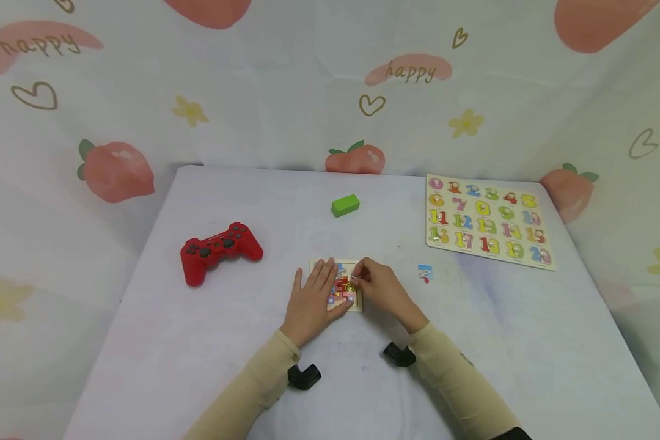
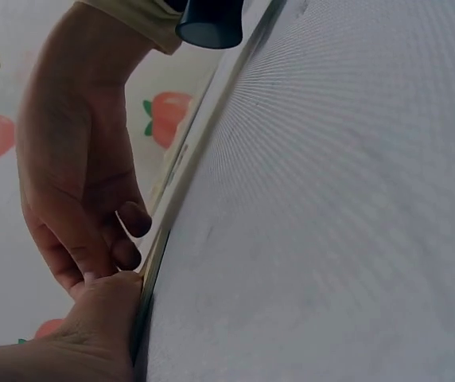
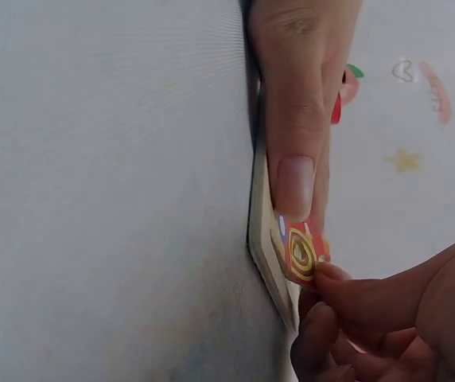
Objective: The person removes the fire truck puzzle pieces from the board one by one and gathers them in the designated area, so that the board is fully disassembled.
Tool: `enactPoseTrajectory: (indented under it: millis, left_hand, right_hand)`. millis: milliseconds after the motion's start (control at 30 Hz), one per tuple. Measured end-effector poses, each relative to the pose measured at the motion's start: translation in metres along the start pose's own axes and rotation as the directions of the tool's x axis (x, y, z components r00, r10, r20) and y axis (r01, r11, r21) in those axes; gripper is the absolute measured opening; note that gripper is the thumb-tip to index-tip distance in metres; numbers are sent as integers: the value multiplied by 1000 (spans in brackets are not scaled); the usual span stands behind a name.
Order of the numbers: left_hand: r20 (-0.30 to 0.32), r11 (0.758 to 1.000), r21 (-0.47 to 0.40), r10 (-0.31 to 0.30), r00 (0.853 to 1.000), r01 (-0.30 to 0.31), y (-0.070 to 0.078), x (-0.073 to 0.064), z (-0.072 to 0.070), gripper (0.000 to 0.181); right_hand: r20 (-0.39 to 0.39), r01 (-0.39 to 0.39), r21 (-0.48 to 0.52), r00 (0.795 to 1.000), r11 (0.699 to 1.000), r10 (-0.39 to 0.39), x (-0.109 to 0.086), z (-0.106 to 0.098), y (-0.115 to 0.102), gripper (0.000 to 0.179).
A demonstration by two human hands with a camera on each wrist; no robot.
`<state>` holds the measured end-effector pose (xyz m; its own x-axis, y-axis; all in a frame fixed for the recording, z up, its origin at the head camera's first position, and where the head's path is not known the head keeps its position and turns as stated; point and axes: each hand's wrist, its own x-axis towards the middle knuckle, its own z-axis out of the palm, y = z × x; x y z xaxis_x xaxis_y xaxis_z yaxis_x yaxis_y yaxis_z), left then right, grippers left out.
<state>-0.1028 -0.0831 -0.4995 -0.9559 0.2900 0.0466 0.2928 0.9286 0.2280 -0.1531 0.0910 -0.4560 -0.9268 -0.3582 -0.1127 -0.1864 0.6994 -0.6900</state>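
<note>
A small wooden jigsaw puzzle with a pale frame point(image 1: 357, 308) lies on the table in front of me. My left hand point(image 1: 310, 299) rests on its left side, fingers straight, with the thumb along the lower edge. My right hand point(image 1: 385, 287) is at the puzzle's right side. Between thumb and fingertips it pinches a puzzle piece point(image 3: 300, 253) with a yellow ringed circle on red, tilted up at the frame's edge in the right wrist view. The left thumb point(image 3: 295, 175) presses right beside that piece. Part of the picture is hidden under the left hand.
A loose blue-and-white puzzle piece point(image 1: 425, 273) lies right of the hands. Farther back are a green block point(image 1: 345, 205) and a wooden number board point(image 1: 489, 221). A red game controller point(image 1: 220, 250) sits to the left. Patterned cloth point(image 1: 286, 110) hangs behind the table.
</note>
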Motion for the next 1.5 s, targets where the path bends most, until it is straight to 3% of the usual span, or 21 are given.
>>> enactPoseTrajectory:
  millis: [167,367,667,1033,1267,1500]
  left_hand:
    - [1,1000,-1,-7,1000,7,0,0,-1,82]
    - [-27,1000,-2,-10,1000,10,2,-2,-3,82]
    - [-3,1000,7,-24,1000,24,2,-1,-1,83]
    - [-6,1000,-5,-28,1000,28,1,0,2,76]
    - [-12,999,-23,-34,999,34,1,1,4,72]
    - [-39,998,-49,-41,998,39,2,1,4,73]
  right_hand:
    - [7,-63,50,998,997,63,2,-3,-2,9]
    - [5,-127,32,992,991,127,6,-4,-5,9]
    - [72,-251,45,966,967,247,11,-11,-9,10]
    - [124,-183,115,978,976,168,15,-13,-2,8]
    - [167,-234,115,963,965,214,16,-18,-1,9]
    - [90,-234,109,970,966,224,2,-47,16,16]
